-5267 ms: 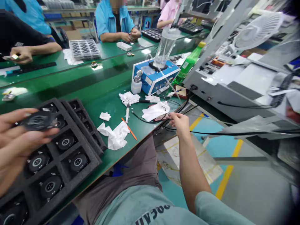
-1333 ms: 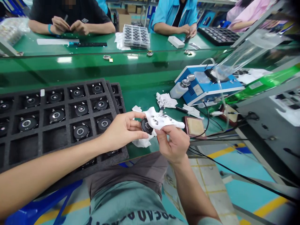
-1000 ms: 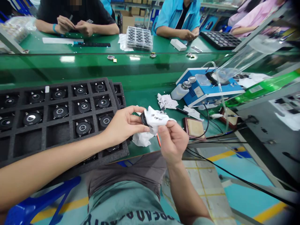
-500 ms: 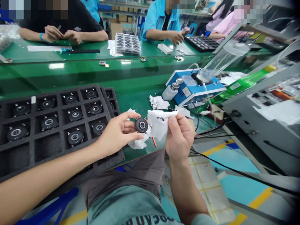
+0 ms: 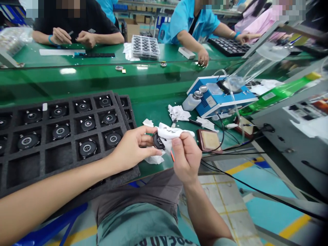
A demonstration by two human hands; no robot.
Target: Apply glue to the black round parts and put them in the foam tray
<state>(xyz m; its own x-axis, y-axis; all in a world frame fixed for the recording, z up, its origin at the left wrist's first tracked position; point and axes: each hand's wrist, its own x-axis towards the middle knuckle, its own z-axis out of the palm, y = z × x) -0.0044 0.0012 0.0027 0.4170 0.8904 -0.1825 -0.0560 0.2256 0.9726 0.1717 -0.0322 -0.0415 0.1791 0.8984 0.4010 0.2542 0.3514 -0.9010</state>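
Observation:
My left hand (image 5: pixel 130 147) holds a round black disc-shaped part (image 5: pixel 158 141) by its edge in the fingertips, above the green bench. My right hand (image 5: pixel 186 158) pinches a white cloth wipe (image 5: pixel 167 134) with dark smudges and presses it over the disc's face, so most of that face is hidden. Beneath my left forearm lies a black foam tray (image 5: pixel 122 118), its square pockets holding several similar round parts. Some pockets near the front look bare. A small orange stick (image 5: pixel 172 156) shows just below the wipe.
A blue benchtop machine (image 5: pixel 214 99) with a clear tube and a white bottle (image 5: pixel 189 103) stands to the right, near crumpled tissues (image 5: pixel 176 112) and a brown pad (image 5: pixel 208 140). Black cables cross the bench edge. Co-workers' hands work at the far bench.
The wipe has moved from beside the disc onto its face, covering the part that showed earlier. The co-worker opposite has reached an arm forward across the far bench.

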